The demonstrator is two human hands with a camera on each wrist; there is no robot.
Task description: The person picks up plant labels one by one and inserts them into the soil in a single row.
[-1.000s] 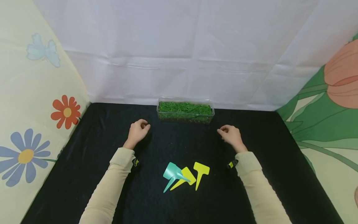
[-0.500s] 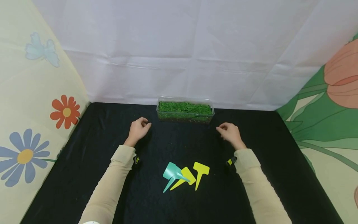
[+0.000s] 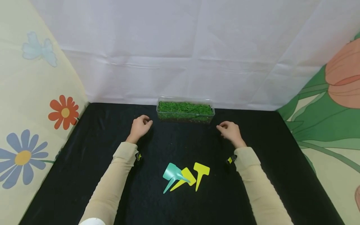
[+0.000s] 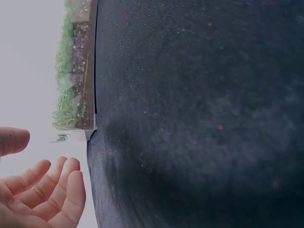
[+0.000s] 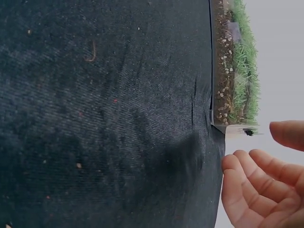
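Both hands sit on the black counter (image 3: pixel 84 156), one each side of a clear box of grass (image 3: pixel 185 111) at the far edge, approx. centre, up against the white backdrop (image 3: pixel 180 47). Left hand (image 3: pixel 139 127) is just beside the box's left end, not touching it; fingers (image 4: pixel 52 190) loosely curled, slightly apart, thumb off to one side, holding nothing. Right hand (image 3: pixel 230 130) is near the box's right end, w/ a small gap between; fingers (image 5: pixel 251 190) likewise loosely curled and relaxed, thumb apart above them, nothing pinched. Wrist views show the box's clear wall w/ soil and pebbles below, grass blades on top, and a small white corner piece w/ a dark mark at each near end. Beige sleeves cover both forearms; a small black-and-yellow clip shows at each wrist. Closer to the person, between the forearms, three T-shaped plant tags lie flat: teal tag (image 3: pixel 172 175) on the left, overlapping yellow tag (image 3: pixel 185 178) in the middle; second yellow tag (image 3: pixel 201 172) just right of those, touching or nearly so, can't tell which. All three well apart from the box and from both hands. Flower-print cloth (image 3: pixel 33 125) on the left side, leaf-and-flower print cloth (image 3: pixel 332 118) on the right.
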